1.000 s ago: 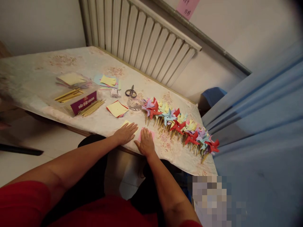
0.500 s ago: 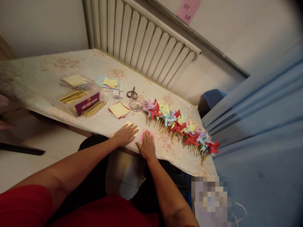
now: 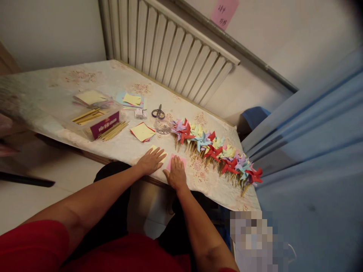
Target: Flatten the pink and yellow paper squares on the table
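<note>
My left hand (image 3: 151,161) lies flat with fingers stretched over a yellow paper square (image 3: 154,148), which shows only around the fingers. Beside it, my right hand (image 3: 177,174) rests flat on a pink paper square (image 3: 183,161), covering most of it. Just beyond my left hand is a small stack of cut paper squares (image 3: 142,132), yellow on top with red edges below. Several finished paper pinwheels (image 3: 214,152) in red, yellow, blue and purple lie in a row on sticks to the right of my hands.
On the flowered tablecloth (image 3: 104,79) stand a clear box of sticks (image 3: 87,116), loose sticks (image 3: 113,131), scissors (image 3: 158,112), a clear dish (image 3: 163,127) and more paper stacks (image 3: 132,99). A radiator (image 3: 176,49) lines the wall; a blue curtain (image 3: 306,151) hangs at right.
Both hands stay flat on the paper squares in the same places. Only the camera view has shifted very slightly.
</note>
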{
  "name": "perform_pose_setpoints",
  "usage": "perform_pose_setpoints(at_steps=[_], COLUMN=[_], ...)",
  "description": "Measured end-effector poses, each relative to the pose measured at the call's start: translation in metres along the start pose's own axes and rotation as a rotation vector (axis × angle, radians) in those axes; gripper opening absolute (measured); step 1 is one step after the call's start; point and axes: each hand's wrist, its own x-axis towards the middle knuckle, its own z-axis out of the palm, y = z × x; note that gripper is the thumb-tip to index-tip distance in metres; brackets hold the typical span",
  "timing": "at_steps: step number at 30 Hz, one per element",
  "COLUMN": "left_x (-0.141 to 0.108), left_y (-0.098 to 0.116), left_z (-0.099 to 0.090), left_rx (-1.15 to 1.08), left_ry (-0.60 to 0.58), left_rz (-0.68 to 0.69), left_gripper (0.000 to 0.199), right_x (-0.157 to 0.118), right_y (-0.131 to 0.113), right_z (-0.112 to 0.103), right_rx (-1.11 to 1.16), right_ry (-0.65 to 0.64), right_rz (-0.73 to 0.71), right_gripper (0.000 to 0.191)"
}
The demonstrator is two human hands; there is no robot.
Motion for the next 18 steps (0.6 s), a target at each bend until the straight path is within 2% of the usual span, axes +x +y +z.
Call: perform_pose_setpoints(at_steps=[4,10,18], left_x=[-0.005,-0.005,-0.006], left_y=[-0.008,-0.013,-0.010], left_z=[0.001,0.001,-0.001], left_rx=[0.007,0.032,0.018], left_ry=[0.014,0.002,0.019], left_rz=[-0.039,-0.120,-0.125], left_gripper=[0.054,0.056,0.056], right_x=[-0.007,0.000,-0.009], right_y=[0.005,0.012,0.009], right_z=[0.000,0.001,0.000], right_rx=[0.002,0.004,-0.015], right_ry=[0.001,-0.008,0.003], right_rz=[0.029,0.113,0.026], right_gripper=[0.077,0.080,0.079])
